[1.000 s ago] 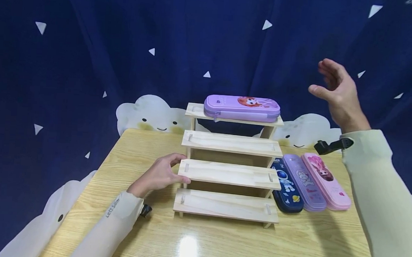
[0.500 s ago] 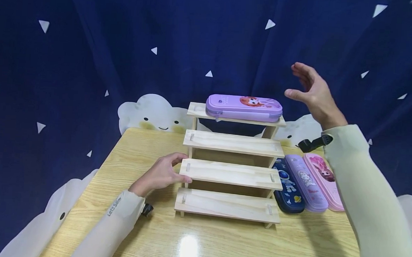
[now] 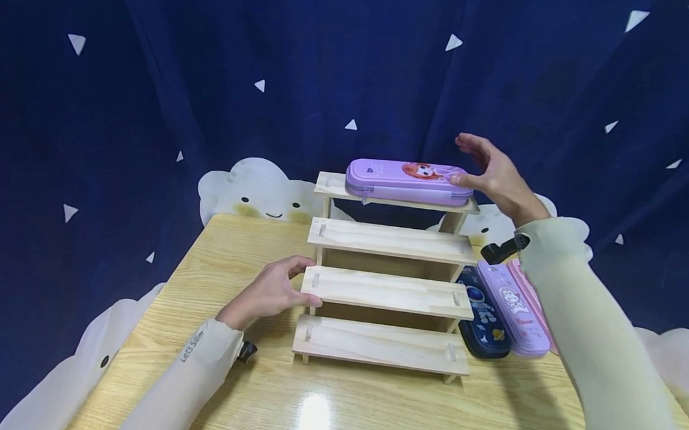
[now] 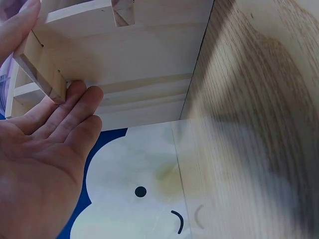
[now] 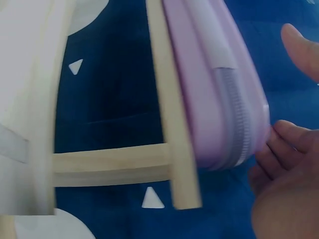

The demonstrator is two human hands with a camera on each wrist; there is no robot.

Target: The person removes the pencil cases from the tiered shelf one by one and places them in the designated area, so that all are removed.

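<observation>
A light wooden four-step rack point(image 3: 387, 290) stands on the table. My left hand point(image 3: 270, 288) holds the left end of its third board from the top, thumb at the front corner and fingers behind. The left wrist view shows those fingers point(image 4: 82, 107) against the board's end. On the top board lies a purple pencil case point(image 3: 405, 181) with a red-haired doll picture and a zip. My right hand point(image 3: 498, 177) is at the case's right end, thumb and fingers spread apart. In the right wrist view its fingertips come close to the case; whether they touch, I cannot tell.
Right of the rack, a navy astronaut pencil case point(image 3: 485, 326), a lilac one point(image 3: 517, 312) and a pink one point(image 3: 530, 290) lie side by side on the wooden table point(image 3: 242, 391). My right forearm partly hides the pink one. A dark blue curtain point(image 3: 306, 57) hangs behind.
My right hand has moved left and down, from the air at the right to the right end of the purple pencil case. My left hand keeps its hold on the rack.
</observation>
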